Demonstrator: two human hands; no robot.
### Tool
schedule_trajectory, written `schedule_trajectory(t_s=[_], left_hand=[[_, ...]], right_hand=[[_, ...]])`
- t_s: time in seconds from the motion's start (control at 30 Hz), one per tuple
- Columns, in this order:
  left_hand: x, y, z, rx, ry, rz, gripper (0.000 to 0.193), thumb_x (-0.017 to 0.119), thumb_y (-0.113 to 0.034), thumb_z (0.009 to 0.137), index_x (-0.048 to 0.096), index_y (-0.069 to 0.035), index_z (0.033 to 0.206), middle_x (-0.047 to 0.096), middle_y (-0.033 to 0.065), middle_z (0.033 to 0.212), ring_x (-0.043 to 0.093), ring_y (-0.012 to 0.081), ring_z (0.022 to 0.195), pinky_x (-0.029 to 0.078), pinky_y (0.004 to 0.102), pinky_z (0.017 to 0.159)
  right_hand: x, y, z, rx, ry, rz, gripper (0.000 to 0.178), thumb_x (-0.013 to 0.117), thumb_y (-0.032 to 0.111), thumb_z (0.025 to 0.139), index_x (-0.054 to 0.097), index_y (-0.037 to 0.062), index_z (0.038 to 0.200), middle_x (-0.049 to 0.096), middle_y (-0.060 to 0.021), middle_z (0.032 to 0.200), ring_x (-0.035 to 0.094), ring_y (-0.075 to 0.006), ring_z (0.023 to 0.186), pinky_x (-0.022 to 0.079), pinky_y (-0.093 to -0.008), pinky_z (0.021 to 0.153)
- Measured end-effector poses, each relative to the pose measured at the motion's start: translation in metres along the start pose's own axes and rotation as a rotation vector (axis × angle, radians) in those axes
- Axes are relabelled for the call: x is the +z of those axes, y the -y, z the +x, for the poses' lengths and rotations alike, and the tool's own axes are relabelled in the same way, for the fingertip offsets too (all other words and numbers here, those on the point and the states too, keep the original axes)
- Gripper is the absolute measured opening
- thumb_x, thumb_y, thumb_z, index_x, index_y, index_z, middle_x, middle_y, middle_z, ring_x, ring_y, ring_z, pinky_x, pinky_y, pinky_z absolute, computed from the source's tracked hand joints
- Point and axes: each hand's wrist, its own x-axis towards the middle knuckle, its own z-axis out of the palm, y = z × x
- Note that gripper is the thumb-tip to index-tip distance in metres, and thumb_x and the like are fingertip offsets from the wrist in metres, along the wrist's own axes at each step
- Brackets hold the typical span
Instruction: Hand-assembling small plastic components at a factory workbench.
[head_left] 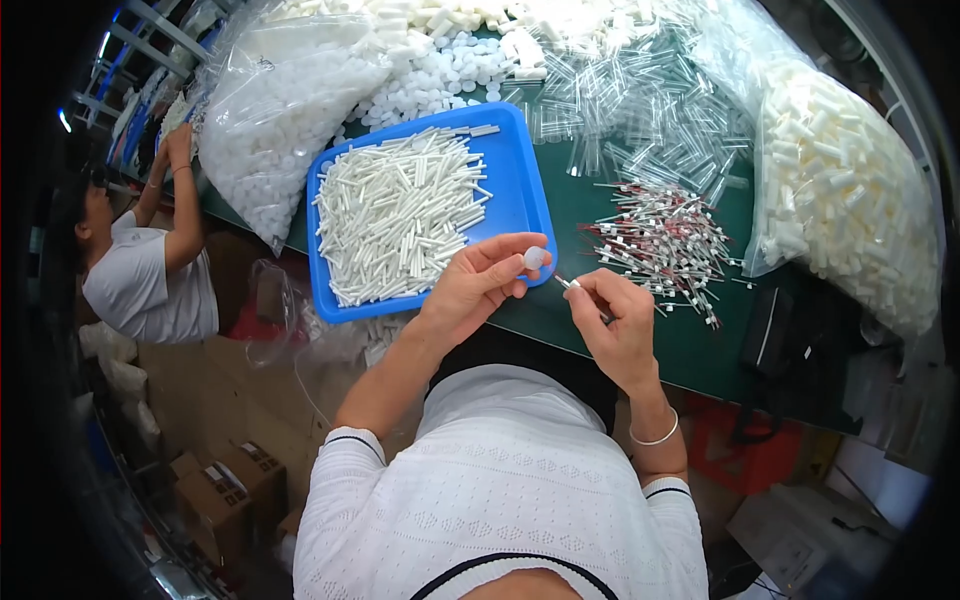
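Note:
Between the thumb and fingers of my left hand point(478, 285) is a small translucent white round cap point(534, 258). My right hand point(618, 325) pinches a thin part with a white end piece point(566, 283), its tip pointing at the cap with a small gap between them. Most of that part is hidden by my fingers. Both hands are over the near edge of the green table, by the corner of a blue tray point(522, 190) with many short white sticks point(400, 215). Beyond my right hand lies a pile of thin parts with white ends and red wires point(665, 240).
Clear tubes point(640, 100) and loose white caps point(440, 75) cover the far table. A bag of white caps point(285, 110) stands left, a bag of cream cylinders point(845, 180) right. A black case point(768, 330) sits near the right edge. A co-worker point(160, 255) is at left; cardboard boxes point(225, 490) lie below.

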Motion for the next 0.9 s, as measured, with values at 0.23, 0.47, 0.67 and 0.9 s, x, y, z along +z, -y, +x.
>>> schedule_trajectory(t_s=[0.23, 0.47, 0.67, 0.9], left_hand=[[-0.004, 0.001, -0.002, -0.005, 0.085, -0.067, 0.031, 0.059, -0.012, 0.092, 0.058, -0.001, 0.121, 0.064, 0.0087, 0.111, 0.059, 0.0078, 0.089, 0.050, 0.0192, 0.074], [0.000, 0.005, -0.004, 0.057, 0.020, 0.172, 0.030, 0.063, -0.009, 0.088, 0.060, 0.000, 0.117, 0.065, 0.0065, 0.104, 0.059, 0.0084, 0.088, 0.048, 0.0218, 0.075], [0.006, 0.029, -0.003, 0.183, 0.033, 0.089, 0.026, 0.064, -0.004, 0.087, 0.061, 0.000, 0.112, 0.062, 0.0053, 0.103, 0.058, 0.0093, 0.091, 0.047, 0.0233, 0.079], [0.009, 0.032, 0.002, 0.506, 0.068, 0.308, 0.024, 0.065, -0.001, 0.085, 0.060, 0.002, 0.108, 0.054, 0.0077, 0.108, 0.054, 0.0125, 0.092, 0.046, 0.0264, 0.084]], right_hand=[[0.001, -0.003, 0.000, -0.065, -0.015, -0.114, 0.008, 0.064, 0.004, 0.077, 0.059, 0.0019, 0.072, 0.055, -0.0074, 0.058, 0.051, -0.0179, 0.047, 0.038, -0.0298, 0.044], [-0.001, 0.003, 0.005, -0.149, 0.021, -0.183, 0.005, 0.064, 0.003, 0.078, 0.060, 0.0017, 0.075, 0.057, -0.0083, 0.061, 0.053, -0.0199, 0.049, 0.040, -0.0313, 0.046], [0.013, -0.009, -0.002, -0.187, -0.002, -0.036, 0.007, 0.060, 0.004, 0.088, 0.060, -0.0025, 0.089, 0.056, -0.0067, 0.066, 0.051, -0.0112, 0.051, 0.038, -0.0245, 0.046], [0.029, -0.028, -0.009, 0.100, 0.034, 0.454, 0.013, 0.056, 0.013, 0.094, 0.060, 0.0004, 0.093, 0.059, -0.0028, 0.069, 0.053, -0.0087, 0.055, 0.042, -0.0239, 0.049]])
